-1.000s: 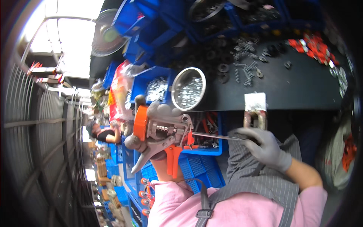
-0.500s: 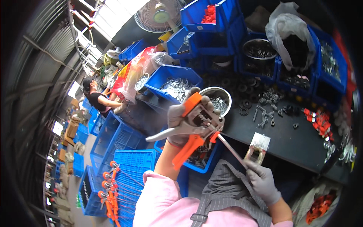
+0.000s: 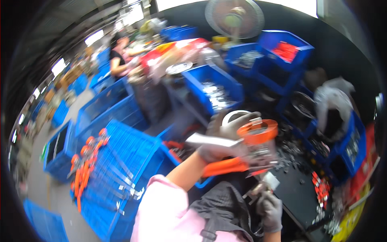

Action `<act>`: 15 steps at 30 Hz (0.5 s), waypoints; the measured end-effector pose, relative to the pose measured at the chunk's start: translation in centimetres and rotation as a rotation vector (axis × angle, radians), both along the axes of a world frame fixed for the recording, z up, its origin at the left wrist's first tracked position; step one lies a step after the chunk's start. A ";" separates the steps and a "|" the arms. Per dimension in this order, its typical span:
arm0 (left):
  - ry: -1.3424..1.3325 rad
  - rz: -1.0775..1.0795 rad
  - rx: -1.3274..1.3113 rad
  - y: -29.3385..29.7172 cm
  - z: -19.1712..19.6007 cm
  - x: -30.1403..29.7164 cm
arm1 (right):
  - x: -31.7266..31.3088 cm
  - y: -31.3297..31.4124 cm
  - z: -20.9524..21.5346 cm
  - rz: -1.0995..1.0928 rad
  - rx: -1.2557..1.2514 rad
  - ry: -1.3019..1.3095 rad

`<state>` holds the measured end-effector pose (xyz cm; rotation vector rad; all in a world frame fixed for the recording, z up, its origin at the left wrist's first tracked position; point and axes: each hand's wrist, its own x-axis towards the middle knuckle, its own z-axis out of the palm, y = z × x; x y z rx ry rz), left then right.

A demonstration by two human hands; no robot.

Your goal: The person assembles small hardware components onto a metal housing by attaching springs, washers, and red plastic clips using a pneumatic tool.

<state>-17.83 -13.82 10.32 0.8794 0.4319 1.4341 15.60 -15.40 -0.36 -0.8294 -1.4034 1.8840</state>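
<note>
Left hand (image 3: 225, 139): gloved, grip wrapped tight round an orange-and-metal hand tool (image 3: 246, 155), held up over the counter (image 3: 296, 193)
Tool: orange handle sticks out toward the person's left, a pale metal lever above it; orange round top at its right end
Right hand (image 3: 270, 209): gloved, low in frame, grip pinched on a small metal piece (image 3: 268, 183) just under the tool's nose; piece is blurred, shape unclear
Counter: dark top, strewn w/ small metal parts and a few red bits at the right edge
Left of person: big blue crate (image 3: 121, 169) holding flat metal strips, plus more orange-handled tools (image 3: 86, 161) at its far side
Background: blue bins (image 3: 213, 90) of metal parts, a standing fan (image 3: 234, 16), another person (image 3: 121, 56) seated at far left; a second person in grey (image 3: 332, 101) bent over bins at right
</note>
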 end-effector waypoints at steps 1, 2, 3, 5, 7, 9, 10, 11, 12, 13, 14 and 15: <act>0.062 0.091 0.157 1.6 -1.8 0.4 | -0.6 -0.1 0.8 -0.111 0.135 0.077; 0.223 0.233 0.281 1.7 -4.0 0.4 | -0.6 -0.4 1.4 -0.255 0.184 0.120; 0.396 0.360 0.399 1.8 -6.8 0.7 | -0.9 -0.2 2.4 -0.324 0.260 0.149; 0.228 0.222 0.218 -1.8 -10.9 5.2 | -3.4 1.1 4.5 -0.164 0.259 0.314; 0.391 0.098 0.190 -6.9 -10.4 9.4 | -8.0 0.5 7.4 -0.011 0.299 0.457; 0.505 0.338 0.234 -11.1 -8.8 10.0 | -13.1 -1.1 10.3 0.073 0.275 0.524; 0.443 0.427 0.170 -12.3 -9.4 10.1 | -14.6 -1.5 11.8 0.179 0.233 0.548; 0.744 0.905 0.279 -13.4 -8.4 8.3 | -16.5 -2.2 13.2 0.258 0.297 0.392; 0.729 1.013 0.117 -14.4 -7.8 6.3 | -18.2 -3.1 12.9 0.227 0.398 0.358; 0.805 1.150 0.085 -15.8 -6.7 3.4 | -19.3 -2.9 12.6 0.273 0.495 0.335; 0.924 1.309 0.012 -18.0 -4.8 1.4 | -20.0 -2.5 12.4 0.317 0.589 0.321; 0.914 1.458 -0.016 -20.0 -5.2 -0.6 | -20.0 -2.7 11.9 0.312 0.501 0.302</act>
